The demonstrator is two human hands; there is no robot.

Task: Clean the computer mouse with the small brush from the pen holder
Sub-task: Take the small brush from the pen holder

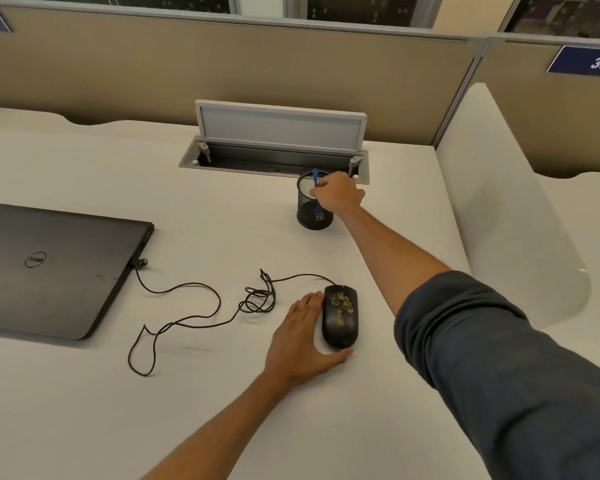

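A black wired computer mouse [340, 317] with a gold pattern lies on the white desk [222, 393], near the middle. My left hand [302, 341] cups its left side and rear, thumb under the back end. Farther away stands a black mesh pen holder [309, 216]. My right hand [338, 194] reaches over the holder's rim, fingers pinched on a small blue brush [315, 176]. The brush is upright; its top sticks above my fingers and its bristle end shows below them, in front of the mesh.
A closed dark laptop [56, 268] lies at the left, joined to the mouse by a looping black cable [194, 306]. Behind the holder, a grey cable hatch [278, 143] stands open in the desk. Beige partitions [222, 71] close off the back; a white divider [499, 202] stands at the right.
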